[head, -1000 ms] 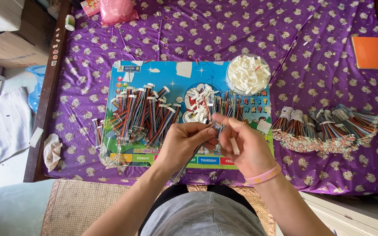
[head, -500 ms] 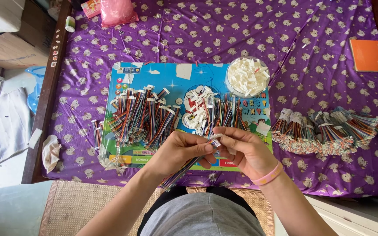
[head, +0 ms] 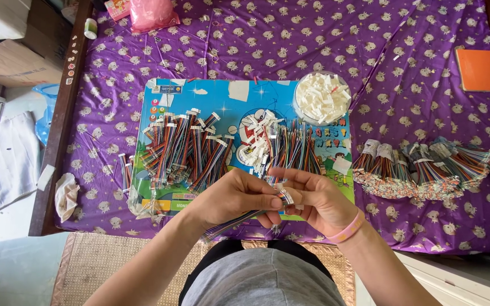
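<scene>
My left hand (head: 231, 198) grips a flat multicoloured ribbon cable (head: 239, 220) that trails down and left toward my lap. My right hand (head: 316, 199), with a pink wristband, pinches the cable's end, where a small white connector (head: 288, 196) sits between the fingertips of both hands. Both hands hover over the near edge of a blue cartoon board (head: 228, 107). On the board lie a pile of finished cables with white connectors (head: 185, 150) at the left and loose cables (head: 287, 147) in the middle. A clear bowl of white connectors (head: 322, 97) stands at the board's far right.
Tied bundles of coloured cables (head: 426, 170) lie in a row on the purple patterned cloth (head: 290, 39) to the right. An orange notebook (head: 481, 69) is at far right, a pink bag (head: 151, 14) at the far edge. The bed's dark wooden rail (head: 58, 130) runs along the left.
Both hands have drawn back from the loose cables on the board toward my body, taking one ribbon cable along; its free end now hangs down to the left.
</scene>
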